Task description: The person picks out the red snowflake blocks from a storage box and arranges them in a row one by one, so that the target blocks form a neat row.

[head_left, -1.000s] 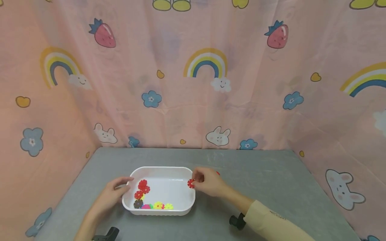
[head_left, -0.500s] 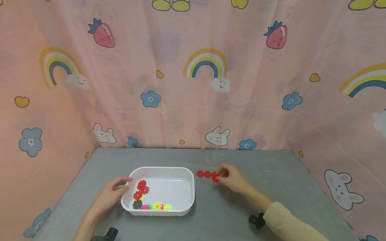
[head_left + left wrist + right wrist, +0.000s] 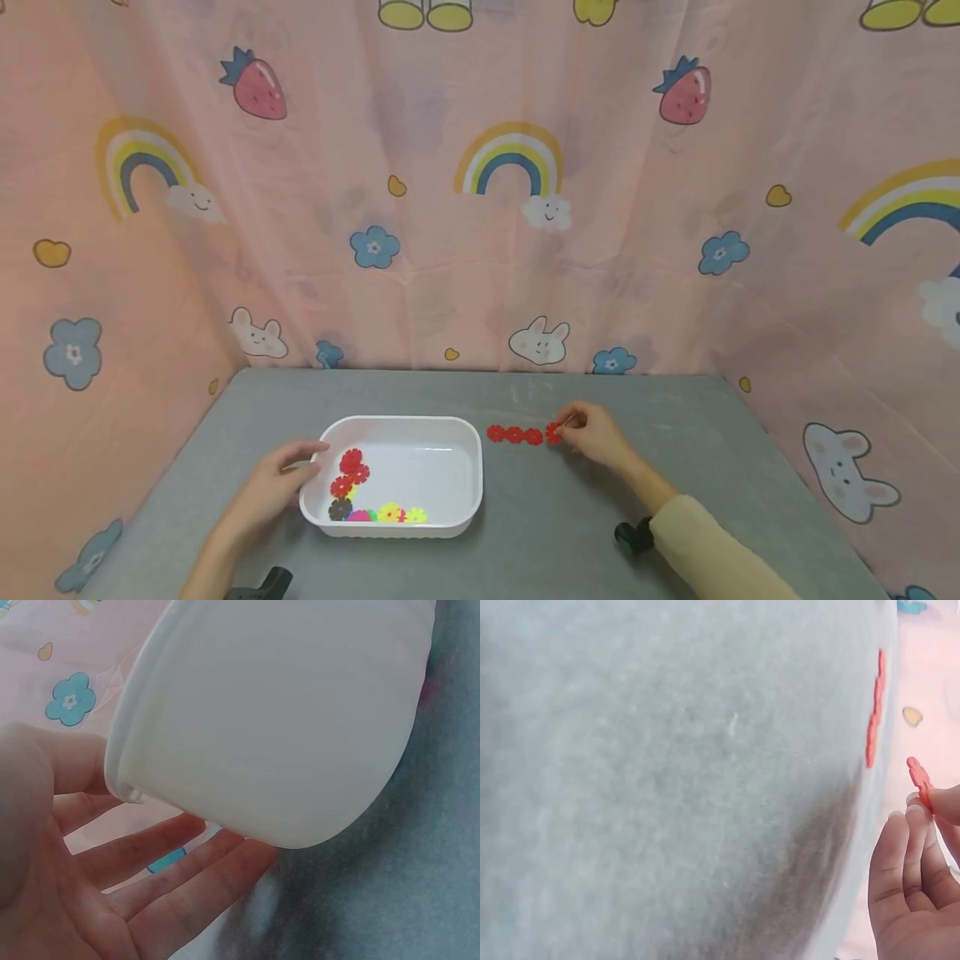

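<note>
In the head view, my right hand point(image 3: 595, 432) pinches a red flower-shaped disc point(image 3: 553, 432) between thumb and fingertips, just off the right end of a row of red discs point(image 3: 514, 434) on the table. The right wrist view shows the held disc point(image 3: 919, 780) edge-on, raised above the surface. My left hand point(image 3: 279, 473) holds the left rim of a white plastic tray point(image 3: 471, 467). Seen from the left wrist, the thumb is at the rim, with the other fingers point(image 3: 180, 900) stretched along the outer wall point(image 3: 277, 727).
Inside the tray, red discs point(image 3: 350, 462) lie at the left, a dark one point(image 3: 340, 508) below them. Yellow point(image 3: 389, 512) and pink discs point(image 3: 360, 516) lie along its near side. A patterned pink curtain point(image 3: 480, 275) encloses the grey table point(image 3: 600, 542).
My right hand has carried a red disc from the tray's right rim out to the right, uncovering the row of red discs. The left hand keeps its place on the tray.
</note>
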Action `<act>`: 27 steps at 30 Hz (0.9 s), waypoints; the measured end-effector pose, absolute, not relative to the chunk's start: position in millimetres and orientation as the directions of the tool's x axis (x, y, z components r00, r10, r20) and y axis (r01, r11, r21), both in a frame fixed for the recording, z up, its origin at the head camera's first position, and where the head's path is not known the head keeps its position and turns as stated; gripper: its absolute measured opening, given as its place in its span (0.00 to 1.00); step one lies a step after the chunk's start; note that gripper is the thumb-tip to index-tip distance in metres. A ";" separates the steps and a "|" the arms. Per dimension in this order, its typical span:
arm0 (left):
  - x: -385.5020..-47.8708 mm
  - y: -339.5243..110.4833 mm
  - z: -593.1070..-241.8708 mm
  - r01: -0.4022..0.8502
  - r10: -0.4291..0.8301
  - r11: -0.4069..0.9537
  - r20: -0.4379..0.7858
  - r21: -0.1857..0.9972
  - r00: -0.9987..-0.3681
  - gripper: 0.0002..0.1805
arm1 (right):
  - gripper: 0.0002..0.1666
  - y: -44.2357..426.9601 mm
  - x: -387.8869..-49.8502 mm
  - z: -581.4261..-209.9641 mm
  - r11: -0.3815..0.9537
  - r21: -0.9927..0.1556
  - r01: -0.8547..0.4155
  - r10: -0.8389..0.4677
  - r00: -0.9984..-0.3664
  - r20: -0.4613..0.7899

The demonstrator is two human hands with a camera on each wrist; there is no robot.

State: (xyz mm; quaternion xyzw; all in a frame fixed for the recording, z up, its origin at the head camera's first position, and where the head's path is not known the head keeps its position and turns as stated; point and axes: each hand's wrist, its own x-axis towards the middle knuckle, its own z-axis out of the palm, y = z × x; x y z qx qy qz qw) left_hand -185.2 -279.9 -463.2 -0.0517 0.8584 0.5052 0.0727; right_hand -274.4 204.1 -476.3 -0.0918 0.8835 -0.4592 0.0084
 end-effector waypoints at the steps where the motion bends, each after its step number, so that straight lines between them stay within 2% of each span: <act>1: -184.9 -279.9 -463.0 -0.162 -0.016 0.487 -0.176 0.858 -0.984 0.24 | 0.03 204.4 -275.8 -477.6 0.566 -0.810 -0.154 -0.171 -0.983 0.067; 13: -184.1 -278.8 -465.1 -0.129 -0.021 0.492 -0.137 0.861 -0.990 0.23 | 0.02 199.5 -283.4 -486.5 0.622 -0.777 -0.100 -0.137 -0.990 0.018; 27: -184.7 -279.1 -464.8 -0.136 -0.018 0.489 -0.146 0.862 -0.989 0.24 | 0.05 199.2 -285.3 -482.6 0.657 -0.745 -0.112 -0.112 -0.992 0.051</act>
